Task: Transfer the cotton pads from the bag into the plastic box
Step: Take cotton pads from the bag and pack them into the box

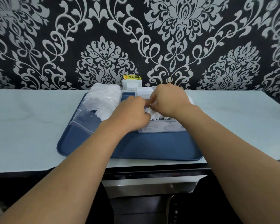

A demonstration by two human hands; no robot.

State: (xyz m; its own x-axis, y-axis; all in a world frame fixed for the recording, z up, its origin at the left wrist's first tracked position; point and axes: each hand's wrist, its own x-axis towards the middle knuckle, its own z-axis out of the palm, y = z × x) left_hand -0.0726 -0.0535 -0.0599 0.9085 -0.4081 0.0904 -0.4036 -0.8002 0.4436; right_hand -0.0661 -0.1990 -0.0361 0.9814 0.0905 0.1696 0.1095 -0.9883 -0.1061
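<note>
A head-worn camera looks down at 2 bare forearms reaching across a pale table to a blue tray. Behind is a wall with black and silver patterned paper, and a white socket with a yellow label sits at the table's back edge.

The task looks partly done. On the left of the tray lies a clear bag, open toward the viewer and bulging with white cotton pads, so much is left to move. On the right of the tray stands a clear box with a printed label on its near side. A row of white pads shows above its near wall, so at least 1 batch seems to be in or going in. How full the box is cannot be told, because both hands cover its top.

The left hand sits at the box's left end, fingers curled inward against the pads there. It appears to hold or press them, but the grip itself is hidden beneath the hand.

The right hand is over the middle of the box, fingers bent down and toward the left hand, touching the pads. It seems to be pinching or tucking them into place. The 2 hands nearly meet above the box.

Neither hand touches the bag.
</note>
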